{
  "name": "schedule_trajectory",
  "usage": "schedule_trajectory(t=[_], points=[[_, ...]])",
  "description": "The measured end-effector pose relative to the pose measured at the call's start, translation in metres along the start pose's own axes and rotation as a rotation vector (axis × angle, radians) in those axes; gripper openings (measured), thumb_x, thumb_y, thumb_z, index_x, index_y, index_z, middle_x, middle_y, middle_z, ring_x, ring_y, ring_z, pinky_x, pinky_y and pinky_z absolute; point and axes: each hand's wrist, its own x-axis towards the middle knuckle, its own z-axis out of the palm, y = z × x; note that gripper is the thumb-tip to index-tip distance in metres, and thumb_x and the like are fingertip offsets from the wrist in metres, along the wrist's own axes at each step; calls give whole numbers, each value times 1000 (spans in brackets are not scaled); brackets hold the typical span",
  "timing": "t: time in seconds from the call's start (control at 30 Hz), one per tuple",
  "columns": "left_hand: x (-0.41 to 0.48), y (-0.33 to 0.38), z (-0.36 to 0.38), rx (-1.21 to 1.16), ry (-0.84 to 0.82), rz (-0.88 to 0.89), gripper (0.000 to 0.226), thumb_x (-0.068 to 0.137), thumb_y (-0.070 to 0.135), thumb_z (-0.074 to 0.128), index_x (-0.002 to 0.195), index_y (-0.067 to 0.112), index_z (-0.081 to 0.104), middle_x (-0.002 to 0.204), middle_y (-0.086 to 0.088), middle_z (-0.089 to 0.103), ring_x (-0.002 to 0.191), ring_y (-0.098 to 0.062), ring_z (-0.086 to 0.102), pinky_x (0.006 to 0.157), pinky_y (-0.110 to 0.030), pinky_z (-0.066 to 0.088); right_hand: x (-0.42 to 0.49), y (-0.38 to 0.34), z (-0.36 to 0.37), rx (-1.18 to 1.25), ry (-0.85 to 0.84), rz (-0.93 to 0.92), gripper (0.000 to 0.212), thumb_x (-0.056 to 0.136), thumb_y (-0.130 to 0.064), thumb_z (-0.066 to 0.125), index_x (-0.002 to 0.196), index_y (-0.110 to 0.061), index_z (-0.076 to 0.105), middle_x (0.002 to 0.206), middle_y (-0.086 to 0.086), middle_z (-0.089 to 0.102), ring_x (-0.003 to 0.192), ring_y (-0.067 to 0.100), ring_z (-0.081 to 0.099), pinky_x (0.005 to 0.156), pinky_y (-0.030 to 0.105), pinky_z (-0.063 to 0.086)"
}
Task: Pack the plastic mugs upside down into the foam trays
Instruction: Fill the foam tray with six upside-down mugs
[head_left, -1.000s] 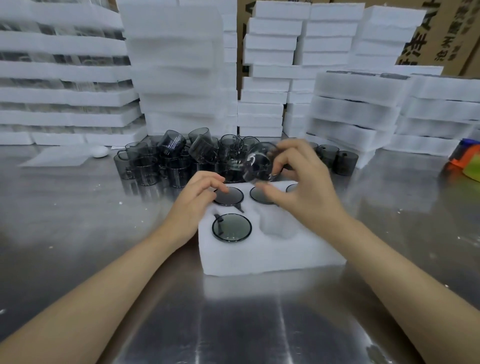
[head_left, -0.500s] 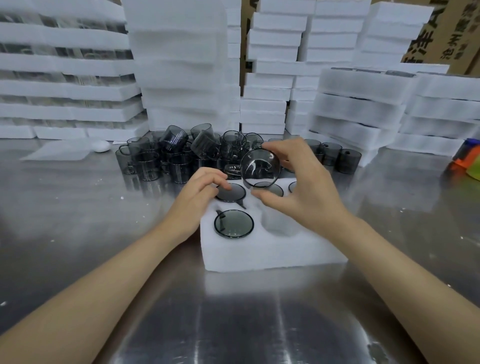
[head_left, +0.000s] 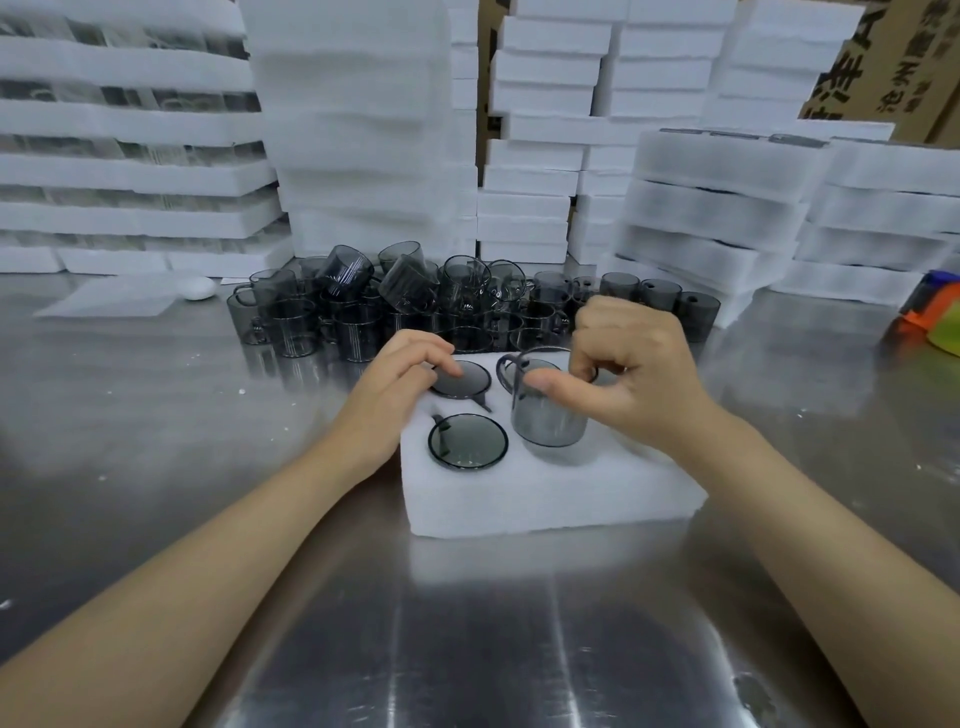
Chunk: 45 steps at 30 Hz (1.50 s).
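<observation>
Right hand (head_left: 639, 382) pinches a mug (head_left: 548, 421) entering the foam tray (head_left: 545, 499); left hand (head_left: 395, 395) rests loose fingertips on a seated mug (head_left: 460, 378). Two seated, perhaps more hidden; many loose mugs (head_left: 358, 322) wait behind.

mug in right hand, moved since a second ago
Yes, the mug came down and nearer, from above the back row of the foam tray to its front middle hole.

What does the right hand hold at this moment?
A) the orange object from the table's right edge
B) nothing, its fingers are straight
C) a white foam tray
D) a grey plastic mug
D: the right hand grips a grey plastic mug with its thumb and curled fingers. It holds the mug at a cavity of the foam tray.
</observation>
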Motion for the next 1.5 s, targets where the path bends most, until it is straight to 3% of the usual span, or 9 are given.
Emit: schedule_trajectory(t=[0.3, 0.47, 0.63, 0.8, 0.97, 1.07, 1.17, 1.3, 1.5], points=[[0, 2, 0, -4, 3, -2, 27, 79, 15, 39, 84, 10, 66, 115, -4, 54, 113, -8, 49, 100, -20, 33, 1, -7, 0, 152, -63, 14, 63, 85, -43, 61, 42, -1, 40, 47, 5, 35, 53, 22, 34, 54, 27, 29], [0, 1, 0, 11, 14, -1, 34, 92, -10, 38, 85, 9, 65, 115, -5, 54, 114, -12, 48, 103, -28, 33, 2, -12, -1, 227, -120, 32, 55, 83, -27, 64, 42, -6, 34, 51, -5, 28, 54, 17, 28, 58, 24, 28], [-1, 4, 0, 30, 9, 14, 24, 88, 4, 41, 88, 5, 66, 115, -5, 53, 113, -10, 48, 100, -21, 32, 3, -17, 0, 311, -192, 56, 59, 82, -29, 69, 43, -8, 30, 49, -5, 27, 52, 17, 26, 60, 24, 28], [-1, 4, 1, 42, 20, -2, 30, 92, -11, 38, 89, 2, 65, 118, -10, 53, 113, -10, 48, 98, -17, 32, 1, -12, -3, 416, -319, 206, 57, 78, -19, 73, 44, -8, 29, 47, 0, 28, 52, 20, 29, 55, 29, 28], [-2, 5, 0, 24, 5, 7, 27, 83, 12, 41, 89, 2, 66, 115, -5, 54, 113, -8, 49, 99, -17, 33, 0, -6, -9, 614, -396, 394, 40, 77, -6, 74, 50, -6, 44, 54, 2, 42, 58, 8, 46, 74, 44, 52], [-1, 4, 0, 21, 15, 5, 24, 90, 0, 42, 87, 5, 65, 116, -7, 54, 113, -10, 49, 98, -17, 33, -2, -5, -9, 708, -499, 463, 34, 75, 6, 68, 54, -12, 48, 59, 2, 48, 61, 2, 56, 94, 49, 50], [0, 3, 0, 31, 17, 2, 32, 92, -10, 38, 86, 6, 65, 116, -7, 54, 112, -8, 49, 97, -15, 33, -4, -9, -4, 707, -562, 527, 32, 74, 5, 64, 55, -14, 46, 60, 10, 44, 57, 3, 49, 100, 42, 48], [0, 2, 0, 35, 11, 4, 32, 92, -10, 38, 86, 7, 65, 116, -7, 54, 114, -10, 49, 100, -21, 33, -2, -9, -4, 664, -499, 543, 31, 76, -1, 71, 57, -16, 51, 62, 6, 54, 60, 8, 51, 91, 64, 43], [0, 1, -1, 43, 6, 10, 32, 92, -9, 38, 86, 7, 65, 117, -7, 54, 114, -9, 48, 98, -16, 33, -1, -3, -7, 556, -597, 517, 31, 77, -9, 76, 58, -19, 53, 64, 8, 58, 66, 13, 54, 75, 35, 48]])
